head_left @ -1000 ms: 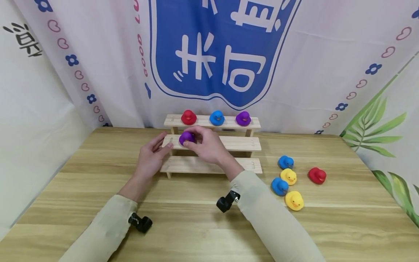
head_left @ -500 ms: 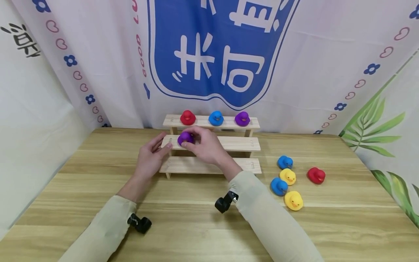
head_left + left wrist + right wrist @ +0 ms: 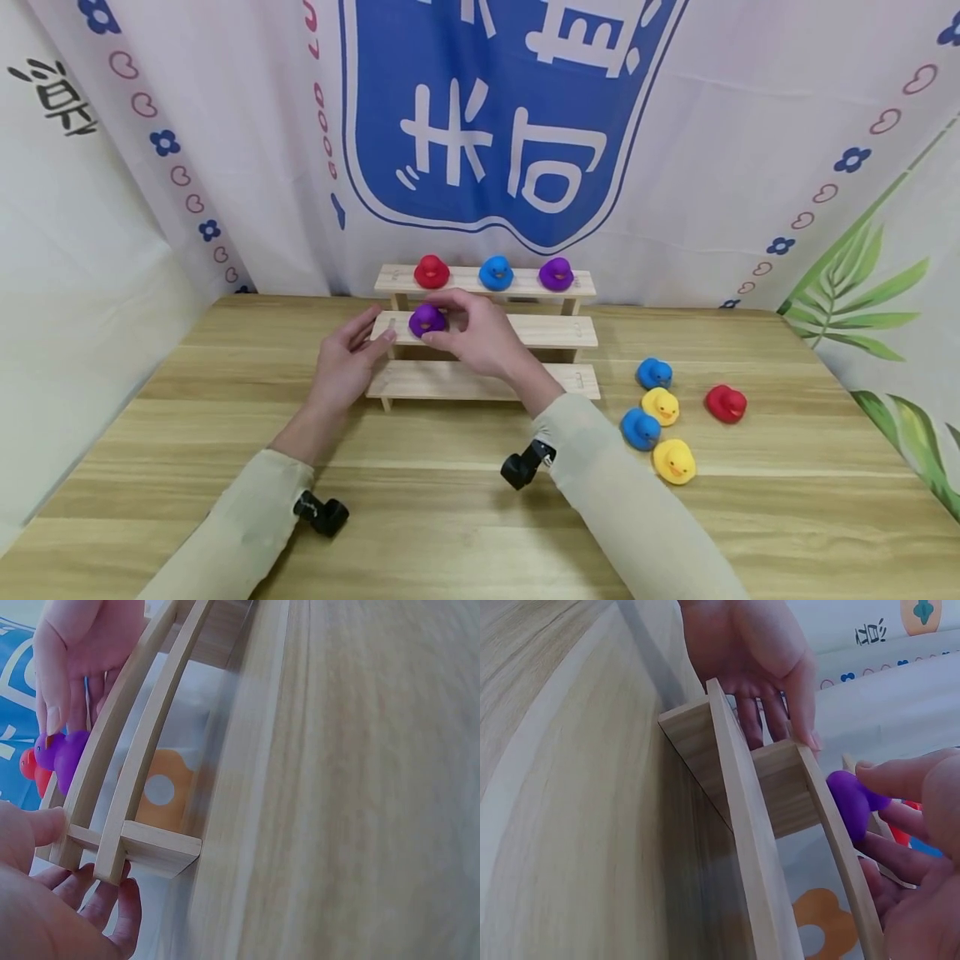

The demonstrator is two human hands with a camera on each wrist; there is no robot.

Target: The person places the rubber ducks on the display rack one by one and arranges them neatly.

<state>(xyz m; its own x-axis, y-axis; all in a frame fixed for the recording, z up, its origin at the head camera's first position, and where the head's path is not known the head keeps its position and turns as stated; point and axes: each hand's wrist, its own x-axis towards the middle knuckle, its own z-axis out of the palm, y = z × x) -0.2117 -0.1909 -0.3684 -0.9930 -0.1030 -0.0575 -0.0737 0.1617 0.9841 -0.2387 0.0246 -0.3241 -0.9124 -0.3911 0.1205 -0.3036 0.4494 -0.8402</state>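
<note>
A purple rubber duck [image 3: 427,321] sits near the left end of the middle tier of a three-tier wooden stand [image 3: 547,332]. My right hand [image 3: 480,335] holds the duck from its right side, thumb in front and fingers behind. In the right wrist view the thumb lies by the head of the purple duck [image 3: 847,802]. My left hand [image 3: 345,354] grips the left end of the stand. Its thumb rests on the middle tier's edge, with the fingers curled around the end of the stand [image 3: 112,847] in the left wrist view.
Along the top tier stand a red duck [image 3: 432,272], a blue duck [image 3: 496,272] and another purple duck [image 3: 557,273]. On the table [image 3: 450,517] to the right lie two blue ducks [image 3: 641,428], two yellow ducks [image 3: 674,461] and a red duck [image 3: 726,403]. A printed curtain [image 3: 285,167] hangs behind.
My right hand has shifted slightly to the right, and a little more of the purple duck's front shows. My left hand keeps its grip on the stand.
</note>
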